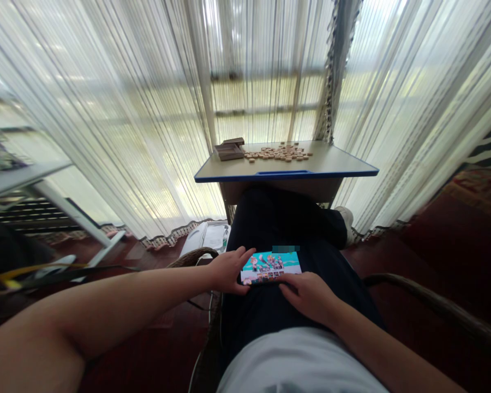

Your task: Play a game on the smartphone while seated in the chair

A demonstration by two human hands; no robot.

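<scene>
A smartphone (269,267) lies sideways over my lap, its screen lit with a colourful cartoon game on a turquoise and white background. Around its left end, my left hand (231,270) is closed, with fingers at the top edge and the thumb at the bottom corner. My right hand (311,296) comes in from the lower right. One of its fingers reaches the lower edge of the screen, and the thumb sits apart just below the phone. The rest of its fingers are partly hidden.
Ahead stands a small desk (331,164) with a blue edge, holding scattered wooden pieces (286,153) and a dark brown box (229,150). Sheer curtains (147,109) hang behind. A white table (28,177) is at left; curved chair arms (421,289) flank me.
</scene>
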